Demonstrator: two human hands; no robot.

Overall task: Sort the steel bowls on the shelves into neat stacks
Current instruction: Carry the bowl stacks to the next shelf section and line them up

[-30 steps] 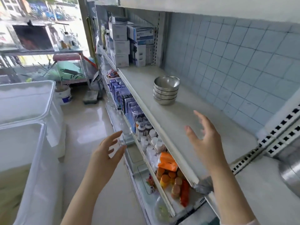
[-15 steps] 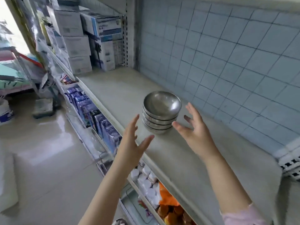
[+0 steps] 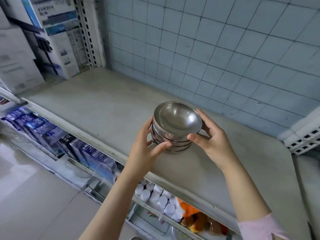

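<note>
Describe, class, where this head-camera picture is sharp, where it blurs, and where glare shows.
Head view: the stack of steel bowls and both hands, left hand and right hand, are sharp; the cardboard boxes at upper left smear with blur; window glare washes the floor; wide-angle bending curves the shelf edge.

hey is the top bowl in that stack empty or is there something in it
Empty. The top bowl faces up, and its bare shiny steel inside shows nothing in it. It sits nested on the stack between both hands.

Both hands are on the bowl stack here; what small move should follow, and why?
Probably lift the stack of steel bowls straight up: the left hand and right hand already cup opposite sides, and it sits alone, nested but slightly uneven, on the shelf.
</note>
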